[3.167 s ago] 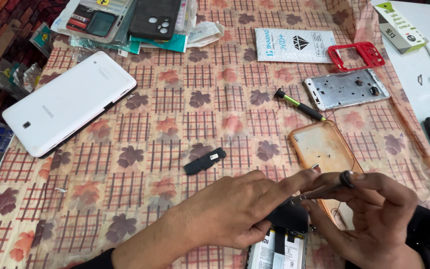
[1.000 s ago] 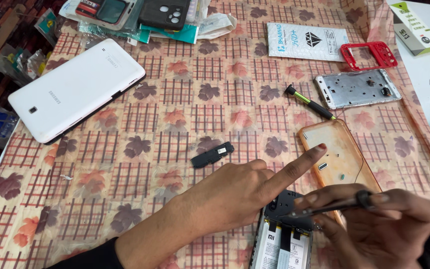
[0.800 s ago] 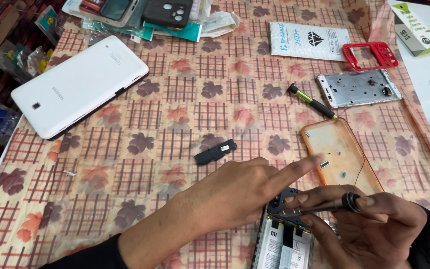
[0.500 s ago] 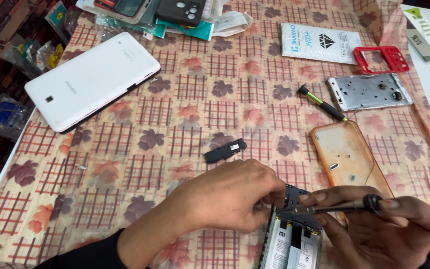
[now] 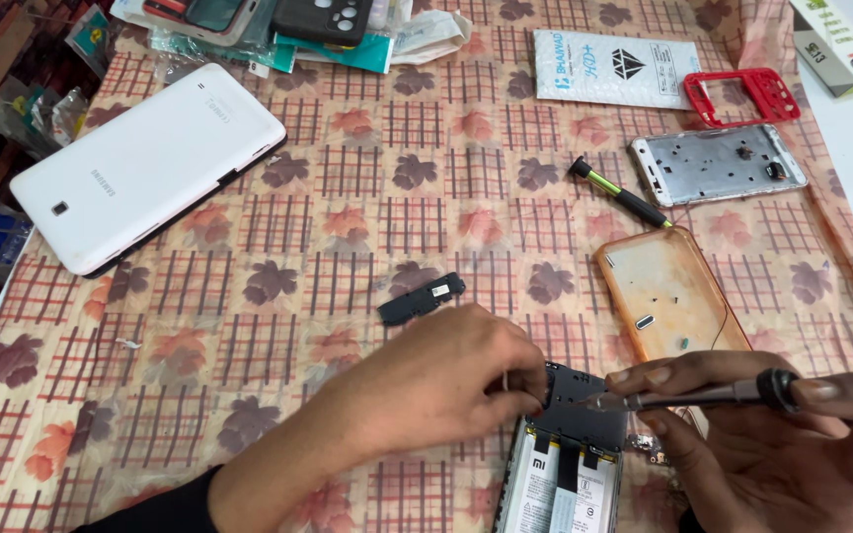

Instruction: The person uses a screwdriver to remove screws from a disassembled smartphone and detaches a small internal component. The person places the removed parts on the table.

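Observation:
An opened phone lies at the bottom edge, its white battery and dark upper board exposed. My left hand grips the phone's upper left corner with curled fingers. My right hand holds a thin dark screwdriver whose tip rests on the dark board near the phone's top. A small black plastic part lies on the patterned cloth just above my left hand.
A white tablet lies face down at upper left. A transparent orange phone case, a second screwdriver, a silver phone frame, a red frame and a white packet sit to the right. Cases are piled at the top.
My left forefinger, earlier stretched out over the orange case, has curled in and the hand now grips the phone's corner. The screwdriver stays at the board. The view shifted slightly.

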